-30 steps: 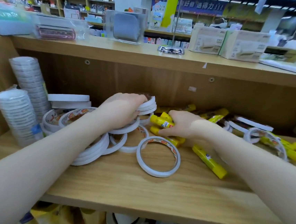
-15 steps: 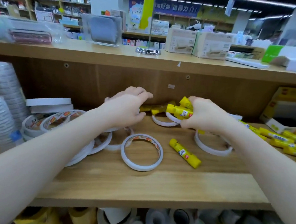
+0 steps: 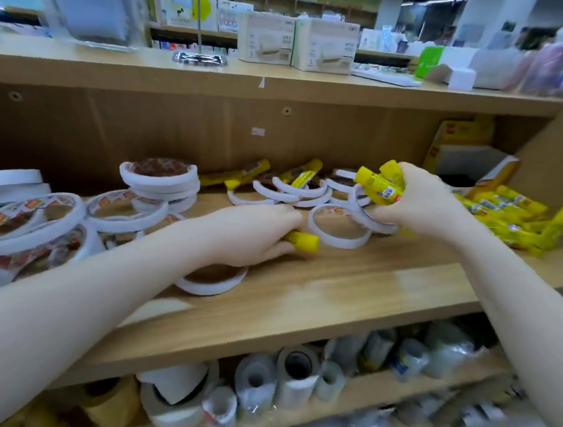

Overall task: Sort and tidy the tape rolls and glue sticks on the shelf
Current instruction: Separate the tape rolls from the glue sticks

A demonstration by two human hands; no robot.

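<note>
Your left hand (image 3: 253, 236) lay low on the wooden shelf (image 3: 317, 296), near the middle, with its fingers curled round one yellow glue stick (image 3: 303, 242). The yellow end of that stick poked out past your fingertips, just beside a flat tape ring (image 3: 339, 226) lying on the board. Under your left wrist sat another white tape roll (image 3: 213, 280), partly hidden by your arm. Your right hand (image 3: 422, 201) was held up above the shelf, further right, and it squeezed a small bunch of glue sticks (image 3: 381, 185) tight in its fingers. The yellow ends of the bunch pointed up and to the left. Just below that hand, more thin tape rings (image 3: 292, 193) lay in a loose heap against the back wall, with a few glue sticks (image 3: 239, 175) mixed in among them. A short stack of tape rolls (image 3: 159, 179) stood a little left of that heap. On the far left, wider wrapped tape rolls (image 3: 25, 219) leaned on each other in a messy pile. On the far right, a pile of yellow glue sticks (image 3: 510, 214) lay on the shelf, in front of an open yellow and white box (image 3: 467, 162) at the back. The right side of the picture was blurry, so the small print on the sticks could not be read. Below, a lower shelf (image 3: 359, 393) held many clear and brown tape rolls standing side by side.
</note>
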